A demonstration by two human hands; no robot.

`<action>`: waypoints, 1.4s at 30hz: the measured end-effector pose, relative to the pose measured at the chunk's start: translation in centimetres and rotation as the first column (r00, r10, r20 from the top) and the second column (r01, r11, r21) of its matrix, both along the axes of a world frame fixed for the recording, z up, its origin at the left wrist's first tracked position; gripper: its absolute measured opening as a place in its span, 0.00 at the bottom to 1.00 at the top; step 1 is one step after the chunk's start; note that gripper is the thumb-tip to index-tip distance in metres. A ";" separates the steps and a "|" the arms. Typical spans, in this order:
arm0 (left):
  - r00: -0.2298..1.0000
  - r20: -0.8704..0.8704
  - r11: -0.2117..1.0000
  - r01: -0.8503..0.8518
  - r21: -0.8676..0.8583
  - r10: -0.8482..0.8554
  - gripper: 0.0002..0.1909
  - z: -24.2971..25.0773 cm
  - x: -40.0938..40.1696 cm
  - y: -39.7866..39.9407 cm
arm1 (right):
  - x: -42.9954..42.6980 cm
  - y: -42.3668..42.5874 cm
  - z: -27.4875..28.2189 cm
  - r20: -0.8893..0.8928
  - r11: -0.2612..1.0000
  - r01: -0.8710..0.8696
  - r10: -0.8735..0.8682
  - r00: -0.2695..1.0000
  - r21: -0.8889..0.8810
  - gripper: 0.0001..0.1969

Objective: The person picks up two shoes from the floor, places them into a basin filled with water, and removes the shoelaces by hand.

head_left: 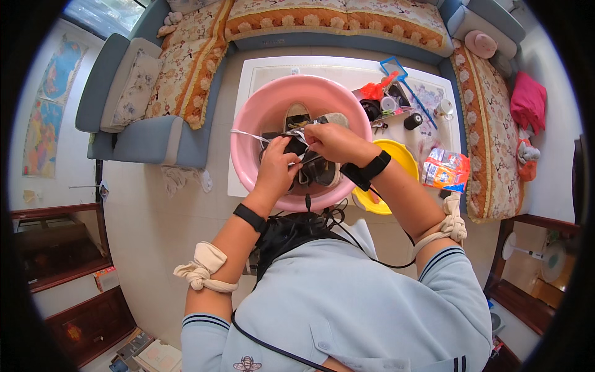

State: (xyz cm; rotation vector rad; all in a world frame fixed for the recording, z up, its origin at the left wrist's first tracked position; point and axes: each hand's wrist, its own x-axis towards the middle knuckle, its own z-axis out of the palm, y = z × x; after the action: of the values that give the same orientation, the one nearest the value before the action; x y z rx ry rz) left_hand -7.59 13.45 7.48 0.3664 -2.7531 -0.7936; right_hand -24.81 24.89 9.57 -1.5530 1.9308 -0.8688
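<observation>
A large pink plastic basin (251, 107) stands in front of me on the white table, with several shoes inside. My left hand (277, 162) grips a dark shoe (295, 145) above the others. At the same shoe, my right hand (334, 142) pinches a white shoelace (300, 136) between thumb and fingers. One loose lace end (249, 134) hangs over the basin's left rim. Behind my hands lie a shoe with a pale toe (297, 110) and a pale sole (335, 119). Another dark shoe (321, 172) rests below my right hand. My fingers partly hide the held shoe.
A yellow basin (399, 151) sits right of the pink one, beside a bright plastic packet (445, 169). Small items, a black bottle (413, 121), a white mug (445, 108) and a blue-framed net (420, 104) occupy the table's right side. Sofas (288, 39) surround the table (238, 181).
</observation>
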 end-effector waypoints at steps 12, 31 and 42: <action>0.999 0.004 0.994 0.055 -0.098 -0.054 0.08 0.4 0.0 1.4 | -0.3 -1.4 -2.1 -0.138 0.968 0.228 -0.242 0.960 -0.108 0.05; 0.999 -0.047 0.994 0.013 -0.113 -0.018 0.08 0.2 0.5 1.1 | 0.5 -2.7 -3.0 -0.332 0.989 0.141 -0.147 0.932 -0.042 0.06; 0.987 -0.127 0.943 -0.132 -0.304 0.097 0.08 0.2 -1.9 -1.0 | 0.4 -1.2 -1.0 -0.003 0.988 -0.006 0.006 1.000 -0.152 0.03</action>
State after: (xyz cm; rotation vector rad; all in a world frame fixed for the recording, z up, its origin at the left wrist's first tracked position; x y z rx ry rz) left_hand -9.45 12.49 7.68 0.3992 -2.6645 -0.3296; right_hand -24.38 23.67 8.58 -1.6455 1.8982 -1.0327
